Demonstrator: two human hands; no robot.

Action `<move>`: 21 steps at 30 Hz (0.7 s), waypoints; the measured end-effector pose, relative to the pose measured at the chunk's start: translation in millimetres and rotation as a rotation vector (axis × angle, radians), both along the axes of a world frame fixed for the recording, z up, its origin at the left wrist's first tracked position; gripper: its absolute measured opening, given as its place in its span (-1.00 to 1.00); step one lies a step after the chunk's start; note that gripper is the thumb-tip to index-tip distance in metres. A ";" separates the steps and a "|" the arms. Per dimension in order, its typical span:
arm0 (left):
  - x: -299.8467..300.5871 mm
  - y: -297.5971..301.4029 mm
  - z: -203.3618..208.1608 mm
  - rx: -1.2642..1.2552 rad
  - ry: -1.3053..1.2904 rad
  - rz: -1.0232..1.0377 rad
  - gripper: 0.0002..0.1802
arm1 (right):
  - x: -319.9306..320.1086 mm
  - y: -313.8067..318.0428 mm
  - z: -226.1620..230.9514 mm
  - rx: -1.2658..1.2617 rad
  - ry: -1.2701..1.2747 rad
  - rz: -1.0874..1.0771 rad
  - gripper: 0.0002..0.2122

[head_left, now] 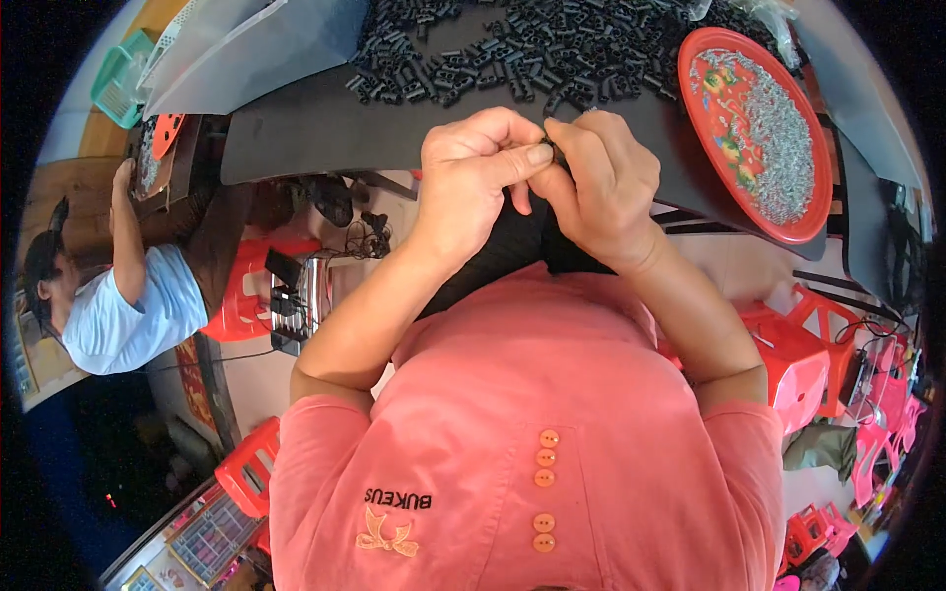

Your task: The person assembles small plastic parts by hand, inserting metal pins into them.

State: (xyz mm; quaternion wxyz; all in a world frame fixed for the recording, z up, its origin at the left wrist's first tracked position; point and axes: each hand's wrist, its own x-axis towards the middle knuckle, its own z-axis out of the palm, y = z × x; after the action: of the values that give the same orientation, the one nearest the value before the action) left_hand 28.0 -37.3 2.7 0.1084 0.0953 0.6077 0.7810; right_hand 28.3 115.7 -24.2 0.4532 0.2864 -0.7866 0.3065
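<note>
From where I stand, the person in the coral shirt (532, 394) has both hands together over the near edge of the black desk (296, 138). The left hand (478, 175) is closed in a pinch, thumb laid forward, and the right hand (603, 187) is curled with its fingertips meeting the left's. Between them they grip a small dark piece (548, 145); the fingers cover most of it, so I can't tell its shape.

Just beyond the hands, a loose heap of black plastic fittings (512, 64) spreads toward the desk's far edge. At the near right corner sits a round red tray (706, 123) with a fruit pattern, partly covered by small silvery metal pieces (785, 148). A clear plastic bag (772, 22) lies just past the tray.

Off to the worker's left, well apart from the desk, a co-worker in a light blue shirt (138, 310) sits near a red stool (241, 300).
</note>
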 end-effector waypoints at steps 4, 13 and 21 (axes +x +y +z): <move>1.0 -0.6 2.0 -0.007 0.000 -0.011 -0.93 | 1.7 0.8 -0.9 0.030 0.018 0.018 -0.78; -36.7 -53.0 86.7 -0.323 0.756 0.424 -0.87 | 29.2 41.6 20.7 -0.216 -0.238 -0.110 -0.73; -137.8 -138.4 141.3 -1.620 1.023 0.826 -0.75 | 29.8 56.0 11.0 -0.116 -0.246 -0.143 -0.82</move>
State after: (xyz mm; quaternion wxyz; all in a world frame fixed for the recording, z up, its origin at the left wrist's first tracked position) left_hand -109.8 -175.7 144.0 -0.4060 0.0985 0.9084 -0.0179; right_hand 58.1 171.7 -13.2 0.3896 0.1635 -0.8356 0.3511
